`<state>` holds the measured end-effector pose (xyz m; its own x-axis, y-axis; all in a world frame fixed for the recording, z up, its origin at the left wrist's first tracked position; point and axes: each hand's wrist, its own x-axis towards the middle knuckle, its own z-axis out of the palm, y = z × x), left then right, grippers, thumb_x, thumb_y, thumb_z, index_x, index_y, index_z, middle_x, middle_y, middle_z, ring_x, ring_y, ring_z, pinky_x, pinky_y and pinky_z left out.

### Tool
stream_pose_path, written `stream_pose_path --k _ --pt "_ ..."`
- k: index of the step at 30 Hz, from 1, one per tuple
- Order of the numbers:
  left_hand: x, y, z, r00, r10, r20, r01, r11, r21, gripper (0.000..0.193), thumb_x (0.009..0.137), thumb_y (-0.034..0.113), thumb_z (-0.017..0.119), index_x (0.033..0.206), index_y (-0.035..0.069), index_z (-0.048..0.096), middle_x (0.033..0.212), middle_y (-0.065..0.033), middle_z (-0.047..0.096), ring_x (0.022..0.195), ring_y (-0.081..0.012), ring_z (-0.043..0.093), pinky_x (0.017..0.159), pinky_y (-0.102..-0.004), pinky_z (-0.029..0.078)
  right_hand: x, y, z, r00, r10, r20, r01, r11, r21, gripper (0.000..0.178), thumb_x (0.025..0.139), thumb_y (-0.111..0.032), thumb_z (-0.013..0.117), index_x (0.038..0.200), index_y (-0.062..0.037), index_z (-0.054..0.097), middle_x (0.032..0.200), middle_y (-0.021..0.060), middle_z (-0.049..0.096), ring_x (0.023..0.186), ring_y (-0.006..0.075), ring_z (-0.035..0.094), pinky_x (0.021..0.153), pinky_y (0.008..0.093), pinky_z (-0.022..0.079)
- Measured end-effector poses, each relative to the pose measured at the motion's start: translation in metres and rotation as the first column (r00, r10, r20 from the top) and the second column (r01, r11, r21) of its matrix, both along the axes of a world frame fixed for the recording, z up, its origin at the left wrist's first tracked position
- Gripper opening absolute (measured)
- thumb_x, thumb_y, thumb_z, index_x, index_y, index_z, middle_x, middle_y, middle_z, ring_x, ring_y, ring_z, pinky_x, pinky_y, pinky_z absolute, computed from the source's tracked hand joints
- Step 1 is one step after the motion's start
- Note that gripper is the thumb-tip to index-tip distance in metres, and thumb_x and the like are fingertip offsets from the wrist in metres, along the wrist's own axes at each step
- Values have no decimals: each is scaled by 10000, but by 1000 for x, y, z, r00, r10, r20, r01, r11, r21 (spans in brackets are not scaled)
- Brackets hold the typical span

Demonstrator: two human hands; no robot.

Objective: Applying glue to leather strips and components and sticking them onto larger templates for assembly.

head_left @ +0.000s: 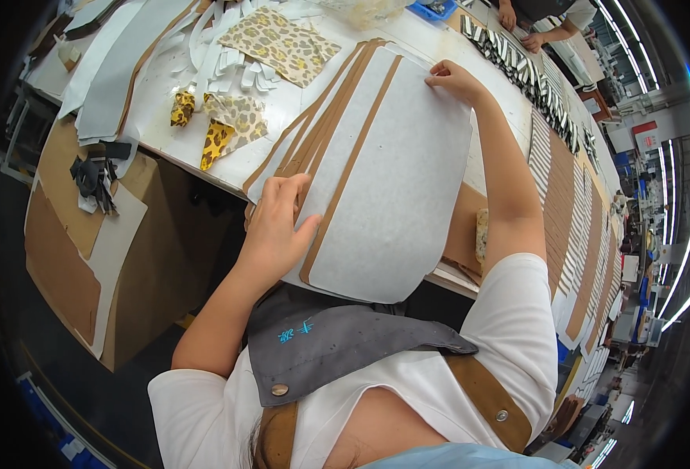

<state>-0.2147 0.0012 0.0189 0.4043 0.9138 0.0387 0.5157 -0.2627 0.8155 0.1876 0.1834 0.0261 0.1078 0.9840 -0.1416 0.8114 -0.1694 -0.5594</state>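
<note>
A fanned stack of large panels with brown edges lies before me, overhanging the near table edge. On top is a white-grey sheet with rounded corners and a brown strip along its left side. My left hand is closed on the stack's near left edge, fingers bent and thumb lying on the pale surface. At the sheet's far right corner, my right hand pinches the edge between thumb and fingers. The fingertips' undersides are hidden.
Leopard-print pieces and white scraps lie on the table beyond my left hand. Long grey sheets are at the far left. A cardboard box with dark scraps stands lower left. Striped strips run along the right; another person's hands work there.
</note>
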Motion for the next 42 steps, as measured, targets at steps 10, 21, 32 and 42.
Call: stream_pose_path --k 10,21,32,42 --pt "-6 3 -7 999 25 22 -24 999 -29 400 797 98 639 1151 37 466 714 -59 479 595 -178 497 584 -303 429 -14 -7 10 994 90 54 -89 996 -27 240 723 -171 680 857 -34 535 795 42 552 733 133 496 658 276 418" --pt "-4 -15 38 899 -143 414 111 989 99 221 865 -28 529 1066 35 594 752 -73 542 624 -113 472 570 -242 401 11 -81 132 1000 0 17 -5 958 286 339 819 -153 624 1114 3 566 887 50 619 791 116 571 698 247 453" --pt "20 -6 4 882 -78 466 227 935 -273 182 912 23 483 1077 -1 557 905 -64 605 838 -112 562 766 -233 436 44 -40 115 989 -18 144 2 994 110 332 740 -134 586 1060 -48 607 895 42 633 800 127 568 711 276 460" --pt "25 -5 -8 956 -167 240 207 967 -151 212 884 31 493 1083 6 561 786 -98 577 653 -142 526 635 -262 429 23 -1 -2 899 -116 423 126 992 5 415 727 -106 493 1114 -157 632 1120 101 644 1042 293 595 898 365 455"
